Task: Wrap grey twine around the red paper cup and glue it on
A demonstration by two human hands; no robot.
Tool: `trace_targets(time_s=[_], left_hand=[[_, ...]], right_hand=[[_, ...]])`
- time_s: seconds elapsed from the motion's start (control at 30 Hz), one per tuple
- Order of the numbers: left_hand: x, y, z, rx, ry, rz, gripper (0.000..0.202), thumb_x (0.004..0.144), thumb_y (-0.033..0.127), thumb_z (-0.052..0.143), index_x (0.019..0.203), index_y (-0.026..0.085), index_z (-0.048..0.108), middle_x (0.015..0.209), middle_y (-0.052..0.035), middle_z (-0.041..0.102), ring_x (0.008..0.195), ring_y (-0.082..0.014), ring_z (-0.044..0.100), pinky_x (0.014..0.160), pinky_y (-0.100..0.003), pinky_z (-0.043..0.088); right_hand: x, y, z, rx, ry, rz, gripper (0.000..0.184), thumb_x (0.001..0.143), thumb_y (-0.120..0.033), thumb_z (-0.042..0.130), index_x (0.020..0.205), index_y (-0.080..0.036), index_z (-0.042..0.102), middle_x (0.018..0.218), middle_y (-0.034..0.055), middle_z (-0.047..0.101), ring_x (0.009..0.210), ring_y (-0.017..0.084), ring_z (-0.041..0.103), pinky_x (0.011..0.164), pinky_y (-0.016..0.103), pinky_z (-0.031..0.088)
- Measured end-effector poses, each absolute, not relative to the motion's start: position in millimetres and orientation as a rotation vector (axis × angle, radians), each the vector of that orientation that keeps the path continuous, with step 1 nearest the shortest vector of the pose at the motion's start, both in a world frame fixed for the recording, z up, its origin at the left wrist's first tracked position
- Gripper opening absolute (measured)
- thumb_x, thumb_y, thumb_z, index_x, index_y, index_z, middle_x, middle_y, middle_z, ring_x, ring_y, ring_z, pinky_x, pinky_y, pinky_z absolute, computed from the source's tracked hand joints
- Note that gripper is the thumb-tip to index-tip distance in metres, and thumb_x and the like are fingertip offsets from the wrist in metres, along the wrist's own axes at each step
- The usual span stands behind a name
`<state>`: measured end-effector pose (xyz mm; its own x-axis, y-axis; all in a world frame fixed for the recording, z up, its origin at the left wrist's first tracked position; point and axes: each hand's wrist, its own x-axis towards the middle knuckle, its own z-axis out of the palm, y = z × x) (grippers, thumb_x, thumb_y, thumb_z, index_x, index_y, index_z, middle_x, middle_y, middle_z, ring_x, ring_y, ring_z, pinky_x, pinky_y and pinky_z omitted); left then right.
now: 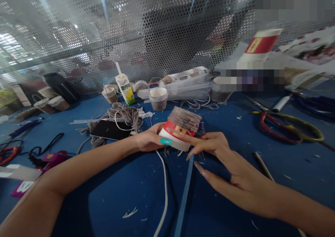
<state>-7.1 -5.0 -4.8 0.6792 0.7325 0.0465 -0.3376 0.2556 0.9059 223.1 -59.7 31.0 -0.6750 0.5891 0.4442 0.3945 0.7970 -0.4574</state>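
A red and white paper cup (179, 143) is tipped on its side-slanted base at the middle of the table, with grey twine (184, 119) wound around its upper part. My left hand (151, 137) grips it from the left, its teal-nailed thumb along the white rim and its other fingers hidden behind. From the right, my right hand (230, 163) reaches over with long fingers stretched out. Its upper fingers rest against the cup's front, while the thumb is apart below. No twine is visible between those right fingers.
Scissors (280, 132) lie at the right. Behind stand a small twine-covered bucket (158, 99) and a drink carton (125, 89). A phone (111, 130) sits by a twine heap (121, 115). A white cord (165, 191) crosses the front. Perforated metal screen (167, 31) closes the back.
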Motion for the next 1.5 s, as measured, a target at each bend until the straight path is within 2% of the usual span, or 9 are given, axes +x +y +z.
trace_targets(time_s=[0.13, 0.33, 0.53, 0.67, 0.83, 1.0, 1.1, 1.27, 1.5], left_hand=[[-4.9, -7.3, -0.7, 1.077, 0.427, 0.711, 0.057, 0.052, 0.025, 0.085, 0.106, 0.015, 0.068, 0.099, -0.01, 0.073, 0.089, -0.0222, 0.068, 0.09, -0.036, 0.048], [-8.3, -4.2, -2.6, 1.029, 0.373, 0.707, 0.052, 0.054, 0.022, 0.082, 0.103, 0.014, 0.068, 0.096, -0.0096, 0.073, 0.091, -0.0238, 0.068, 0.092, -0.037, 0.046], [-9.5, -5.0, -4.7, 1.033, 0.339, 0.66, 0.056, 0.055, 0.023, 0.082, 0.108, 0.016, 0.066, 0.099, -0.0089, 0.073, 0.09, -0.0217, 0.068, 0.086, -0.033, 0.048], [-6.5, -6.1, -3.8, 1.018, 0.299, 0.694, 0.057, 0.053, 0.028, 0.084, 0.105, 0.015, 0.067, 0.097, -0.0087, 0.073, 0.091, -0.0218, 0.067, 0.089, -0.034, 0.047], [-4.0, -5.7, -2.8, 0.96, 0.275, 0.722, 0.053, 0.055, 0.026, 0.084, 0.104, 0.013, 0.068, 0.094, -0.0073, 0.073, 0.088, -0.019, 0.067, 0.09, -0.033, 0.046], [-5.0, -4.3, -2.2, 0.9, 0.267, 0.752, 0.045, 0.059, 0.025, 0.083, 0.1, 0.014, 0.069, 0.095, -0.0069, 0.073, 0.089, -0.019, 0.067, 0.091, -0.033, 0.045], [-4.8, -3.9, -2.1, 0.901, 0.259, 0.745, 0.046, 0.059, 0.024, 0.082, 0.102, 0.014, 0.069, 0.097, -0.0077, 0.073, 0.092, -0.0208, 0.067, 0.093, -0.036, 0.044], [-4.3, -4.0, -1.4, 0.929, 0.264, 0.757, 0.047, 0.059, 0.027, 0.079, 0.104, 0.013, 0.069, 0.1, -0.0092, 0.074, 0.096, -0.0223, 0.067, 0.099, -0.038, 0.041], [-6.2, -4.5, 0.2, 0.931, 0.263, 0.73, 0.053, 0.06, 0.025, 0.076, 0.111, 0.013, 0.067, 0.104, -0.0089, 0.073, 0.099, -0.0223, 0.066, 0.099, -0.036, 0.041]], right_hand=[[224.4, -61.1, 30.0, -0.743, -2.401, 0.459, 0.033, 0.078, -0.012, 0.051, 0.107, -0.029, 0.047, 0.109, 0.0064, 0.06, 0.105, 0.023, 0.054, 0.085, 0.04, 0.054], [222.2, -60.9, 28.7, -0.759, -2.315, 0.366, 0.032, 0.079, -0.009, 0.048, 0.105, -0.028, 0.048, 0.103, 0.0074, 0.061, 0.102, 0.023, 0.053, 0.079, 0.035, 0.055], [222.3, -62.5, 31.7, -0.739, -2.417, 0.295, 0.033, 0.081, -0.007, 0.046, 0.107, -0.026, 0.044, 0.128, 0.0083, 0.059, 0.104, 0.022, 0.051, 0.082, 0.037, 0.052], [224.8, -62.6, 30.4, -0.737, -2.476, 0.239, 0.032, 0.082, -0.008, 0.044, 0.108, -0.027, 0.043, 0.134, 0.0077, 0.057, 0.105, 0.023, 0.049, 0.081, 0.037, 0.053], [225.5, -61.2, 27.9, -0.725, -2.471, 0.212, 0.031, 0.082, -0.01, 0.046, 0.108, -0.027, 0.046, 0.132, 0.0073, 0.059, 0.104, 0.023, 0.05, 0.075, 0.034, 0.053], [224.0, -59.7, 27.8, -0.775, -2.399, 0.12, 0.028, 0.082, -0.01, 0.046, 0.106, -0.026, 0.046, 0.128, 0.0085, 0.062, 0.102, 0.024, 0.052, 0.079, 0.038, 0.052], [224.2, -60.0, 28.8, -0.778, -2.373, 0.107, 0.028, 0.082, -0.01, 0.047, 0.105, -0.025, 0.047, 0.128, 0.0084, 0.063, 0.102, 0.024, 0.053, 0.079, 0.038, 0.052], [226.3, -59.9, 27.6, -0.711, -2.359, 0.156, 0.029, 0.079, -0.007, 0.048, 0.1, -0.027, 0.05, 0.122, 0.004, 0.066, 0.102, 0.021, 0.053, 0.072, 0.031, 0.052], [225.3, -59.2, 29.9, -0.684, -2.369, 0.233, 0.03, 0.078, -0.007, 0.049, 0.1, -0.028, 0.049, 0.117, 0.003, 0.068, 0.101, 0.02, 0.053, 0.076, 0.031, 0.052]])
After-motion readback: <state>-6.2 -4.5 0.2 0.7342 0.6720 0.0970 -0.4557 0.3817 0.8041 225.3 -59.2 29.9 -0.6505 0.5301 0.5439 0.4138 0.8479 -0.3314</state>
